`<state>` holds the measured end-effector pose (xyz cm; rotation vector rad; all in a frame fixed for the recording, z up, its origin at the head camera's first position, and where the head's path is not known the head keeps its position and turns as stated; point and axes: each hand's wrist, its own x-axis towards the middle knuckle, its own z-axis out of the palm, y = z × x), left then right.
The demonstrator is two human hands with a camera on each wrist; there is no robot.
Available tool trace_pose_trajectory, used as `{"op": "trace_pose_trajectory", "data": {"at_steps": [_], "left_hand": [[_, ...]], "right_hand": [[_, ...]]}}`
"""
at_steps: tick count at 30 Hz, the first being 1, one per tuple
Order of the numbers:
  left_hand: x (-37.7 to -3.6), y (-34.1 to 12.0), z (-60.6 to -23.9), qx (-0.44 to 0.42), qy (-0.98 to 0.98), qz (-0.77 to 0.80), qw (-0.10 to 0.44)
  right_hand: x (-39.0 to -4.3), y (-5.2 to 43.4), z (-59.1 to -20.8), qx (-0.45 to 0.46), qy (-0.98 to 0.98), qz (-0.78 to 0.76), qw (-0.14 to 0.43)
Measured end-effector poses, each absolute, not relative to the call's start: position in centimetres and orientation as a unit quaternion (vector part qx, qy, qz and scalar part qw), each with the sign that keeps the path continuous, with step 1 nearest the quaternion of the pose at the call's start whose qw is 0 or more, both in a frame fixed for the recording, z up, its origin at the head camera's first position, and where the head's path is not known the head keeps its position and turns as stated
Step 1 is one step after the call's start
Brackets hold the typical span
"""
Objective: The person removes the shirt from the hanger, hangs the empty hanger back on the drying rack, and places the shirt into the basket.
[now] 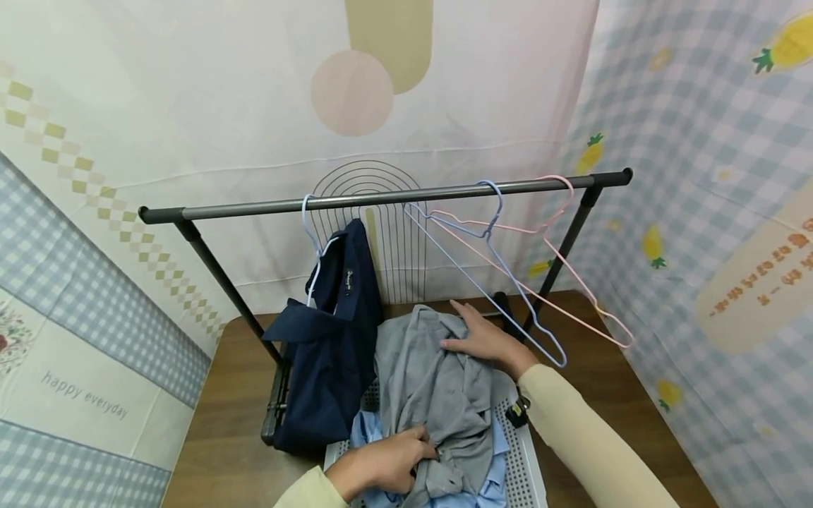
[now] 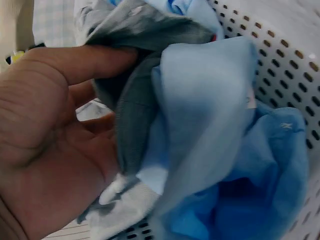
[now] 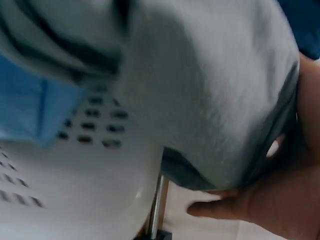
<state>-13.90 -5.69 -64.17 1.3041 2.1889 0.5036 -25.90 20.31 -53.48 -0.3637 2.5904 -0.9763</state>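
A grey shirt [image 1: 432, 388] lies heaped in a white perforated basket [image 1: 524, 466] over light blue shirts [image 1: 489, 487]. My left hand [image 1: 381, 462] grips the grey shirt's lower part, its thumb pressed on the grey cloth [image 2: 125, 100] beside a light blue shirt [image 2: 210, 125]. My right hand [image 1: 485, 339] holds the top of the grey shirt, fingers laid over it. The thumb [image 3: 215, 207] sits under the grey fold [image 3: 215, 90]. A navy shirt [image 1: 330, 339] hangs on a pale blue hanger from the rack bar [image 1: 381, 200].
Two bare hangers, one blue [image 1: 502, 282] and one pink [image 1: 571, 282], hang at the right end of the bar. The rack's black legs [image 1: 222, 282] stand on a brown wooden floor [image 1: 222, 437]. Patterned curtains [image 1: 699, 212] close in the space on all sides.
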Motion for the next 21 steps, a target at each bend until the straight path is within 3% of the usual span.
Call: {"op": "trace_pose_trajectory", "data": {"at_steps": [5,8,15,21], "left_hand": [[-14.8,-5.9,-67.2,0.479,0.797,0.173,0.325],[-14.5,-5.8,-67.1,0.453,0.798,0.168,0.360],[-14.3,-5.8,-66.3,0.442,0.796,0.194,0.364],[-13.2,-5.5,-59.1,0.404,0.819,0.181,0.365]], "right_hand": [[-28.0,20.1,-54.6,-0.177,0.882,-0.352,0.259],[-28.3,19.7,-55.2,-0.204,0.876,-0.346,0.266],[-27.5,19.6,-54.8,-0.237,0.889,-0.354,0.168],[-24.9,20.1,-52.6,-0.238,0.889,-0.383,0.077]]}}
